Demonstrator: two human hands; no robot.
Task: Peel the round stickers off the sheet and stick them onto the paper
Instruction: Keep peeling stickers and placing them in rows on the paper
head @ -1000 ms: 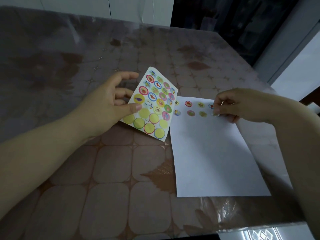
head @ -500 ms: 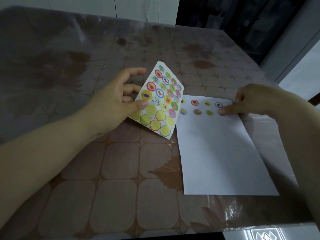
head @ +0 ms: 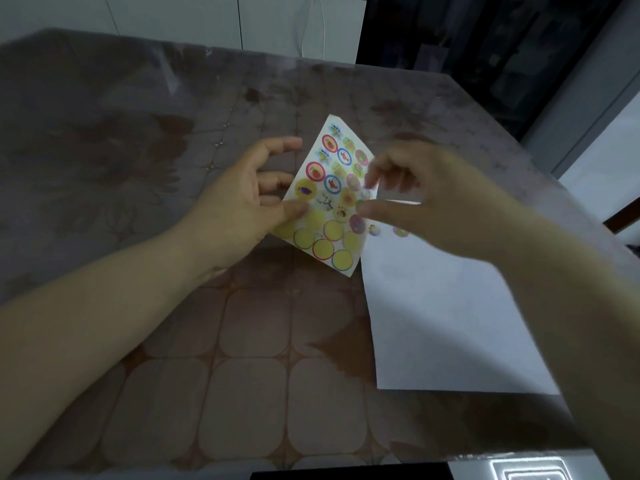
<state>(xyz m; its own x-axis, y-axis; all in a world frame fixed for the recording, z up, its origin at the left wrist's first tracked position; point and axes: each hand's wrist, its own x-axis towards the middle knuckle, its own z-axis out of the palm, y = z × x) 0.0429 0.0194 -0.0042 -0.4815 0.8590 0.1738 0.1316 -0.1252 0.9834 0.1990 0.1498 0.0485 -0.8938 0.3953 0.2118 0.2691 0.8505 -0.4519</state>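
Right hand (head: 426, 202) gone from paper (head: 450, 323) across to sticker sheet (head: 329, 202), now at sheet's right edge, motion-blurred. Its fingers (head: 381, 168) curled, thumb stretched toward sheet; whether they pinch anything, cannot tell. Left hand (head: 239, 206) grips sheet at left edge, thumb on front, other fingers behind, sheet tilted up off counter (head: 242, 393). Sheet's lower rows bare yellow circles, upper rows pictured. Paper flat on counter just right of sheet; few round stickers (head: 401, 231) near its top edge, others hidden by right hand.
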